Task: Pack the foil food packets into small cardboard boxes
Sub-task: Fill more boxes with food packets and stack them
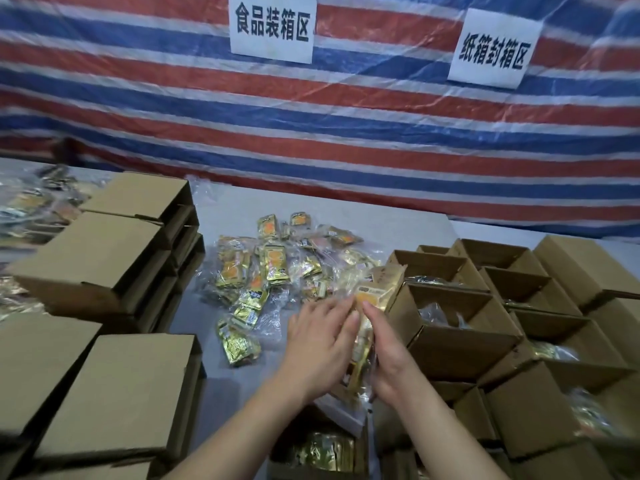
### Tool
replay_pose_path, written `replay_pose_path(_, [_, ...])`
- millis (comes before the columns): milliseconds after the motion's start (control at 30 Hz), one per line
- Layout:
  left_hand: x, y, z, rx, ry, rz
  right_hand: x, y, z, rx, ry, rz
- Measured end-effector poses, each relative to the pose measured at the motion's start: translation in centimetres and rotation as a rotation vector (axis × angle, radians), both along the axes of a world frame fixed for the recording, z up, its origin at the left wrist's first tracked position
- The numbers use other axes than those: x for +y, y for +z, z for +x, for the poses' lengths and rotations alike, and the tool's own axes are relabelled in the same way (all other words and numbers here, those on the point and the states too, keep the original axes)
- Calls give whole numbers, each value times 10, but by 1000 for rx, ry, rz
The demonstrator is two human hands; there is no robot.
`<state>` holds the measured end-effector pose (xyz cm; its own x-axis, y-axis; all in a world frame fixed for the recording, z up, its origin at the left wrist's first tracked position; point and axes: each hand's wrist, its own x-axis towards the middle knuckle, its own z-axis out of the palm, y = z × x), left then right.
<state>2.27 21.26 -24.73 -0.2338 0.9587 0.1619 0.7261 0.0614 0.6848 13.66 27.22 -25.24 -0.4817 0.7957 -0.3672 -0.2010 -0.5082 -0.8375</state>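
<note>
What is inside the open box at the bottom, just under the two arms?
The open box holds gold foil packets. The arms and a flap cover part of it, so their number stays hidden.

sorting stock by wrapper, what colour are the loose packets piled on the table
Shiny gold foil with orange panels, in clear wrap: the loose packets, seen best in the head view.

Glossy gold foil packets (277, 268) lie in crinkled clear plastic wrap (277, 317). The cardboard boxes (446, 327) are matt brown. Behind hangs a shiny woven plastic tarpaulin (346, 133) bearing white paper signs (272, 26).
</note>
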Motion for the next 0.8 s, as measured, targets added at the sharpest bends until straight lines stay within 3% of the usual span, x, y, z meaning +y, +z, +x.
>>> replay_pose_path(100, [-8,-26,-22,-190,77,-18,-2,-6,13,-140,-95,157])
replay_pose_path(167, [-18,-55,-39,-262,98,-145,-6,-13,23,-299,-53,329])
replay_pose_path(367, [-60,-141,-41,-303,26,-549,-26,-50,21,-655,444,685])
replay_pose_path(567, [-70,-161,-34,-579,77,-471,-31,-92,9,-887,956,884])
replay_pose_path(667, [-72,-162,-35,-517,33,-469,-31,-100,-2,-929,1042,926])
replay_pose_path(733, [-72,-165,-38,-492,45,-371,-31,-105,-4,-945,1054,878])
replay_pose_path(800, [-71,-167,-34,-646,75,-354,-30,-111,-2,-943,1057,819])
